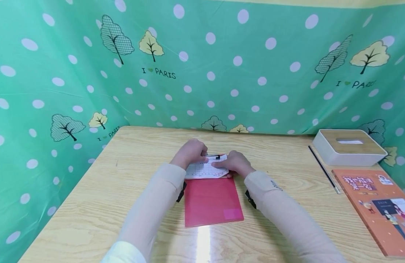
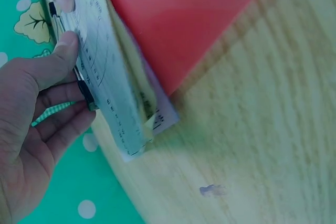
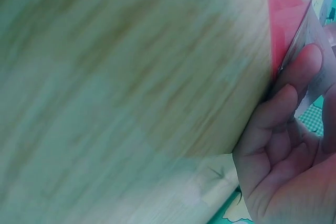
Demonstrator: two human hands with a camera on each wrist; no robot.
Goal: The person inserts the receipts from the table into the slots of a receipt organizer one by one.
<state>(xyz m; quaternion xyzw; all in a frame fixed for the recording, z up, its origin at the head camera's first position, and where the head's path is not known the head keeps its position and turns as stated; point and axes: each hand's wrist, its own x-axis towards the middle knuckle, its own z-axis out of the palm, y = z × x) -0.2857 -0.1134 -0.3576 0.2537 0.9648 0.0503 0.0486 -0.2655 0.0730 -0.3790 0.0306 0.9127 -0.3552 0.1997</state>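
Note:
A red clip folder (image 1: 212, 204) lies on the table, with a stack of printed papers (image 1: 202, 171) at its far end. A metal clip with black ends (image 1: 213, 156) runs along the stack's far edge. My left hand (image 1: 191, 154) pinches the clip, thumb on the near side; in the left wrist view its fingers reach behind the clip's black end (image 2: 86, 96). My right hand (image 1: 238, 163) grips the stack's right side, thumb on top and fingers (image 3: 281, 106) beneath. Some papers' corners stick out unevenly in the left wrist view. The right hand partly hides the stack.
To the right lie a dark pencil (image 1: 324, 170) and an orange book (image 1: 370, 204). A white tissue box with a wooden lid (image 1: 353, 148) stands at the back right. A green dotted curtain (image 1: 222, 73) hangs behind the wooden table (image 1: 117, 204).

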